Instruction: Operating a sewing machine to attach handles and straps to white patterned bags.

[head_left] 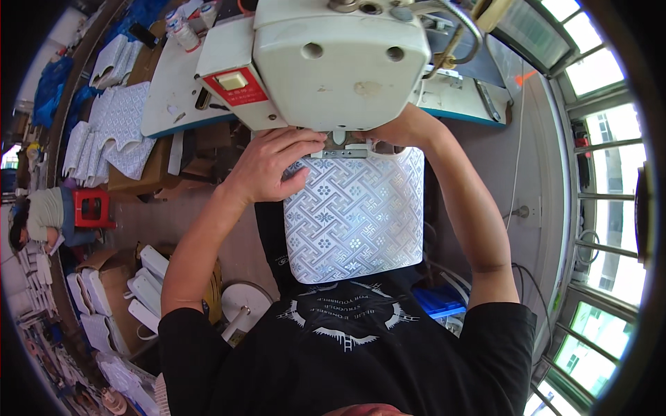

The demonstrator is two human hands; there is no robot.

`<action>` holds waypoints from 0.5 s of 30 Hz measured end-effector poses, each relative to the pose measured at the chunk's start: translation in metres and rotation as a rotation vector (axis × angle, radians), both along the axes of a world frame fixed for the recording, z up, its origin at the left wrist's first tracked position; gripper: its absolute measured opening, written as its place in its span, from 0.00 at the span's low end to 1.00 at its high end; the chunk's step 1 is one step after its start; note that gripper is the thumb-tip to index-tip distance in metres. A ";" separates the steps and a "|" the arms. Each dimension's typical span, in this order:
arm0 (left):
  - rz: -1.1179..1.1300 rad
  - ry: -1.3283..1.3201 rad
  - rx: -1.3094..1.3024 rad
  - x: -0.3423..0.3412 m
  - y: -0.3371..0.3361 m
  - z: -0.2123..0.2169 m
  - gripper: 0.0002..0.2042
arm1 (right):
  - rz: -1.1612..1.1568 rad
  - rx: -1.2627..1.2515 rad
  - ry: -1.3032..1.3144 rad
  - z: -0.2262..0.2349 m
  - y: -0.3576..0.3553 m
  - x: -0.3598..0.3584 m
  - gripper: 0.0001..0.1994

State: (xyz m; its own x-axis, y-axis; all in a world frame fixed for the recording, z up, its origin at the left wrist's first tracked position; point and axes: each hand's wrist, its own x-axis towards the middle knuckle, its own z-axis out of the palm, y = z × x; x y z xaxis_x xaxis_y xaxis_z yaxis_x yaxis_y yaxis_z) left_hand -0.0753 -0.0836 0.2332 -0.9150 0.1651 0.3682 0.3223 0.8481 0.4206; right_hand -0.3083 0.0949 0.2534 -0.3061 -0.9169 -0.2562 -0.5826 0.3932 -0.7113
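Observation:
A silver-white piece with a woven-look geometric pattern point(354, 222) hangs down in front of me, its lower corners rounded; it could be a bag body. Its top edge lies under the needle area of a white sewing machine point(340, 69). My left hand point(270, 166) grips that edge at the left of the metal plate point(340, 151), fingers together on top and thumb lower against the pattern. On the other side, my right hand point(402, 130) reaches to the edge's right end. The machine head hides most of its fingers.
The machine's white table point(173, 90) carries a bottle point(182, 31) and small tools. At left lie stacked patterned pieces point(121, 121), a red stool point(94, 208) beside another person point(45, 215), and a cardboard box point(114, 295). Barred windows point(603, 166) line the right.

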 end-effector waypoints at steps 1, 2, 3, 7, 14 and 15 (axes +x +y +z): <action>0.024 -0.018 0.017 0.001 0.000 -0.001 0.20 | -0.022 -0.013 0.018 -0.001 0.002 0.000 0.15; 0.051 -0.034 0.034 0.004 0.001 -0.001 0.20 | -0.020 -0.063 -0.014 -0.003 0.003 0.002 0.14; 0.034 -0.014 0.023 0.006 0.003 -0.001 0.20 | -0.014 -0.112 -0.044 -0.004 0.006 0.004 0.13; 0.220 0.110 -0.074 0.031 0.029 -0.010 0.19 | -0.309 -0.812 -0.111 0.005 0.064 0.022 0.10; 0.449 0.031 1.202 0.140 0.147 -0.073 0.37 | -0.363 -1.122 0.147 0.093 0.060 0.083 0.14; 0.424 0.006 1.257 0.144 0.161 -0.070 0.43 | -0.384 -1.114 0.098 0.095 0.054 0.087 0.14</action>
State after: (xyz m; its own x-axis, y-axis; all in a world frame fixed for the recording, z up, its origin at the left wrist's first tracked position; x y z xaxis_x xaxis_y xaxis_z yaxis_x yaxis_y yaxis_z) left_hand 0.0683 0.0771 0.1634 -0.8083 -0.5853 0.0636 0.1357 -0.0801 0.9875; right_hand -0.2214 0.1490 0.3484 -0.5844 -0.4633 0.6663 -0.6323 -0.2546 -0.7317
